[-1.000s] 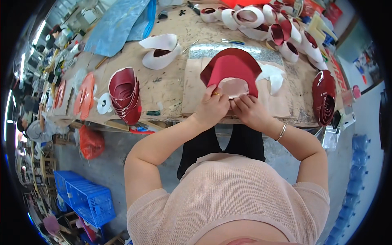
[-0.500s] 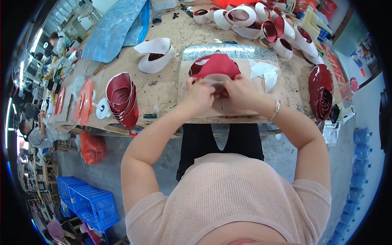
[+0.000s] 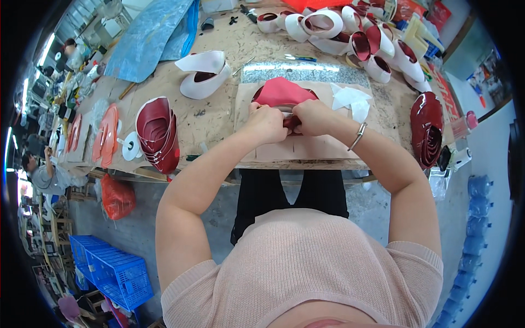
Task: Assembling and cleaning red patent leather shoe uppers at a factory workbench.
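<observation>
A red shoe upper (image 3: 283, 91) lies on the board in front of me, its pale lining turned toward my body. My left hand (image 3: 267, 122) is closed on the near left part of its edge. Close beside it, my right hand (image 3: 313, 116) grips the same edge, and a dark red fold shows between the two. My fingertips are partly hidden by the hands. Just right of the upper lie white cut pieces (image 3: 353, 100). Beyond it is a speckled stone slab (image 3: 306, 71).
Nested red uppers stand at left (image 3: 157, 134) and right (image 3: 426, 128). A white-lined upper (image 3: 205, 77) lies far left; more uppers (image 3: 377, 66) are heaped far right. Blue plastic sheeting (image 3: 150, 41), orange pieces (image 3: 106, 134) and a white disc (image 3: 130, 146) lie leftward. Blue crates (image 3: 123, 273) stand below.
My hands have curled tighter around the upper's near edge, folding it. A dark red fold now shows between them, and the upper's top leans nearer. The view has shifted slightly.
</observation>
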`<action>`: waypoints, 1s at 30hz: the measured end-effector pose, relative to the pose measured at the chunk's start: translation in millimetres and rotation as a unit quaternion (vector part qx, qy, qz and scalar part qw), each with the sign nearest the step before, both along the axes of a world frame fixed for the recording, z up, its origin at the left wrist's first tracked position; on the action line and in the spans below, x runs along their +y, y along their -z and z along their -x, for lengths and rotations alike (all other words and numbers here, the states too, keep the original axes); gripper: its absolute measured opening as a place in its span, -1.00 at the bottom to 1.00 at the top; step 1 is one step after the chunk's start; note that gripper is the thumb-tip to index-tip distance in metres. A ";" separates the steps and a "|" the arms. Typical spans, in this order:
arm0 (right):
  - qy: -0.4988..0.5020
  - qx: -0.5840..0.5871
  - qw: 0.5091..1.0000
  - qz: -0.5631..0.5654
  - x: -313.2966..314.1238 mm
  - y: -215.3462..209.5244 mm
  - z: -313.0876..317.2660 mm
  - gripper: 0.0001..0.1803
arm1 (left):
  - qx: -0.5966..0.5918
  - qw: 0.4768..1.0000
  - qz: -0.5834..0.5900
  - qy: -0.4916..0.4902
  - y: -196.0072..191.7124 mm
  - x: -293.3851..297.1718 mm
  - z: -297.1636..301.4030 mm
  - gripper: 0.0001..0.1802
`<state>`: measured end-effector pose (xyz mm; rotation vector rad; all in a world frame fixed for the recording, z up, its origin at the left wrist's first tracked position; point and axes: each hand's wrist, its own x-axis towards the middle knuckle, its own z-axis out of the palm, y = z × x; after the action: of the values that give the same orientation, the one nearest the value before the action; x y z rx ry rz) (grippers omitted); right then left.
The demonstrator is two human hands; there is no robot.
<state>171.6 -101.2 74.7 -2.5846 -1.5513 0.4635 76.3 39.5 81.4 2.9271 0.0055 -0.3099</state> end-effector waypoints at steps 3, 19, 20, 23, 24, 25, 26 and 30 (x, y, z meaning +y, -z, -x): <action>0.009 -0.028 0.999 0.024 2.8 -2.7 7.2 -0.79 | 0.032 0.999 0.000 0.000 -4.7 0.5 -4.5 -0.68; -0.067 -0.180 0.937 -0.291 -22.6 -5.9 27.5 -0.72 | 0.049 0.999 -0.008 -0.008 -16.9 -11.6 -17.8 -0.66; -0.095 -0.224 0.900 -0.361 -34.4 -4.7 38.4 -0.72 | 0.070 0.997 -0.033 -0.011 -16.7 -9.1 -19.2 -0.67; -0.123 -0.192 0.879 -0.418 -56.8 36.4 70.7 -0.66 | 0.111 0.991 -0.080 -0.005 -12.9 -12.2 -27.4 -0.68; -0.104 -0.175 0.910 -0.360 -54.7 47.2 81.0 -0.61 | 0.114 0.990 -0.089 -0.002 -10.5 -11.6 -29.2 -0.68; -0.052 -0.179 0.916 -0.355 -47.5 51.6 88.1 -0.60 | 0.116 0.988 -0.101 0.002 -10.0 -10.8 -31.3 -0.68; 0.002 -0.183 0.919 -0.349 -39.3 54.2 94.8 -0.58 | 0.108 0.987 -0.117 -0.005 -9.9 -10.8 -32.8 -0.66; 0.056 -0.196 0.926 -0.318 -30.6 55.1 103.9 -0.54 | 0.138 0.983 -0.105 0.063 -20.4 0.7 -32.9 -0.60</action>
<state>67.7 -131.8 19.6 -2.2888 -1.3275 -0.5246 109.3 40.2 101.8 3.0684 -0.1140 -0.7785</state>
